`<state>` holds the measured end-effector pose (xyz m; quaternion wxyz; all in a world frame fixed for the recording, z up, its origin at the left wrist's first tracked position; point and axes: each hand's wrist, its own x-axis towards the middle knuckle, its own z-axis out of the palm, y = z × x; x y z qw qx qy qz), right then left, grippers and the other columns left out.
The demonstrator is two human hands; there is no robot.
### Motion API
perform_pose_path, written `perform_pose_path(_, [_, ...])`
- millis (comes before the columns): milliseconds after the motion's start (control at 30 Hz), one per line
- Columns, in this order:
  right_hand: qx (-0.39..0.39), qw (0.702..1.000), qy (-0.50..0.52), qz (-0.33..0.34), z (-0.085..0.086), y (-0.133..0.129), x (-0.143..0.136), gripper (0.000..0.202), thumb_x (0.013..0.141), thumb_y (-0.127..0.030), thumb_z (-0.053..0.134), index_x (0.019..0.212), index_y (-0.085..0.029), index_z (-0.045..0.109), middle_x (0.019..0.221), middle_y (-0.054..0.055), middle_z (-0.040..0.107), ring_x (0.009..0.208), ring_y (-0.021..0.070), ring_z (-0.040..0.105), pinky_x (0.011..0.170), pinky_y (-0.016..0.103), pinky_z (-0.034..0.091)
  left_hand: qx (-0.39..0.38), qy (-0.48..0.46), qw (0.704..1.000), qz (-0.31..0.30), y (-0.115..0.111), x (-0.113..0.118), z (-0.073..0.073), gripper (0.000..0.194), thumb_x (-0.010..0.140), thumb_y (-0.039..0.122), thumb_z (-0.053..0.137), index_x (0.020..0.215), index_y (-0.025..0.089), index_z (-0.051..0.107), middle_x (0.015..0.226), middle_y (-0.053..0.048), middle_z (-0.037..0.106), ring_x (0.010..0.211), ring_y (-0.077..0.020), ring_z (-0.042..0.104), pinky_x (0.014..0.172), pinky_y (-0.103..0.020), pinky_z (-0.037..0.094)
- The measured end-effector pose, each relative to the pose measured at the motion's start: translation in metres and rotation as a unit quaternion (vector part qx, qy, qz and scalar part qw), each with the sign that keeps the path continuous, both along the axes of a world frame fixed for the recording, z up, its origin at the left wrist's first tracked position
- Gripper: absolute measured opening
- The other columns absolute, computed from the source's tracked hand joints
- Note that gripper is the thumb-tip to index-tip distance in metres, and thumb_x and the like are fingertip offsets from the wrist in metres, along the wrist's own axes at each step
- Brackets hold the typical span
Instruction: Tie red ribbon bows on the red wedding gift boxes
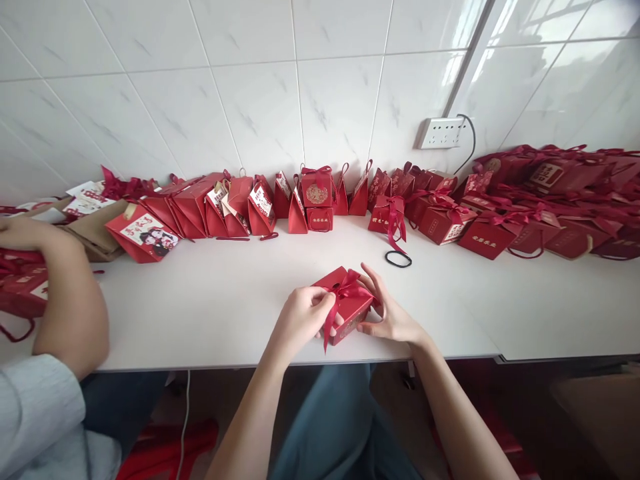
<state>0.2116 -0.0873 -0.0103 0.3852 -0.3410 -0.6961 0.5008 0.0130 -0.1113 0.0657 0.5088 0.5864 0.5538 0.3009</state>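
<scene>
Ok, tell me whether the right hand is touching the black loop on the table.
Apart. The head view shows white tabletop between the raised fingertip of the right hand and the black loop.

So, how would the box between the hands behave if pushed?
The box probably holds its shape, its edges being crisp. Flat sides make rolling unlikely. Its ribbon seems floppy: one tail hangs down.

1 head-worn view, forward and down over white table [200, 307] toward tiled wall [255, 100]
</scene>
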Motion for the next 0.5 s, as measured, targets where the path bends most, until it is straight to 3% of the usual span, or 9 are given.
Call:
perform_pose_path(100, [0.014, 0.999, -0.037, 0.027, 0.009, 0.007, 0.004, 0.106, 0.069, -0.027, 0.071, 0.147, -0.033, -0.001, 0.153, 0.015, 0.015, 0.140, 0.0296, 0.023, 0.103, 0.049, 0.039, -0.013, -0.035, 0.999, -0.007, 0.005, -0.006, -0.003, 0.025, 0.083, 0.034, 0.045, 0.074, 0.014, 0.059, 0.073, -0.006, 0.069, 0.053, -0.0144, 0.062, 0.049, -0.023, 0.045])
perform_pose_path(200, [0.024, 0.992, -0.107, 0.060, 0.025, 0.008, 0.009, 0.106, 0.068, -0.024, 0.070, 0.147, -0.032, 0.002, 0.149, 0.016, 0.023, 0.134, 0.0306, 0.034, 0.098, 0.046, 0.044, -0.008, -0.034, 0.999, -0.021, 0.012, -0.012, -0.004, 0.027, 0.083, 0.036, 0.044, 0.072, 0.015, 0.056, 0.077, -0.005, 0.068, 0.052, -0.0132, 0.060, 0.051, -0.024, 0.045])
perform_pose_path(367, [0.016, 0.979, -0.203, 0.017, 0.038, -0.007, 0.011, 0.116, 0.063, -0.030, 0.075, 0.148, -0.029, -0.004, 0.138, 0.017, 0.034, 0.109, 0.0279, 0.055, 0.084, 0.043, 0.053, 0.048, 0.072, 0.996, -0.006, 0.014, -0.021, 0.004, 0.030, 0.083, 0.039, 0.044, 0.066, 0.017, 0.054, 0.054, 0.003, 0.051, 0.047, -0.0101, 0.047, 0.048, -0.021, 0.033])
perform_pose_path(433, [0.041, 0.975, -0.219, -0.020, 0.032, -0.011, 0.007, 0.119, 0.062, -0.032, 0.076, 0.148, -0.029, -0.006, 0.140, 0.017, 0.029, 0.115, 0.0305, 0.051, 0.089, 0.047, 0.051, 0.068, 0.106, 0.992, 0.005, 0.007, -0.022, 0.008, 0.031, 0.084, 0.041, 0.045, 0.063, 0.017, 0.049, 0.053, 0.005, 0.045, 0.047, -0.0089, 0.041, 0.046, -0.020, 0.028])
perform_pose_path(500, [0.081, 0.973, -0.213, -0.036, 0.023, -0.010, 0.003, 0.119, 0.062, -0.032, 0.077, 0.148, -0.031, -0.005, 0.147, 0.016, 0.018, 0.130, 0.0338, 0.037, 0.100, 0.051, 0.044, 0.081, 0.129, 0.988, 0.025, -0.001, -0.023, 0.010, 0.034, 0.084, 0.041, 0.046, 0.061, 0.017, 0.046, 0.054, 0.005, 0.046, 0.049, -0.0083, 0.039, 0.046, -0.020, 0.027])
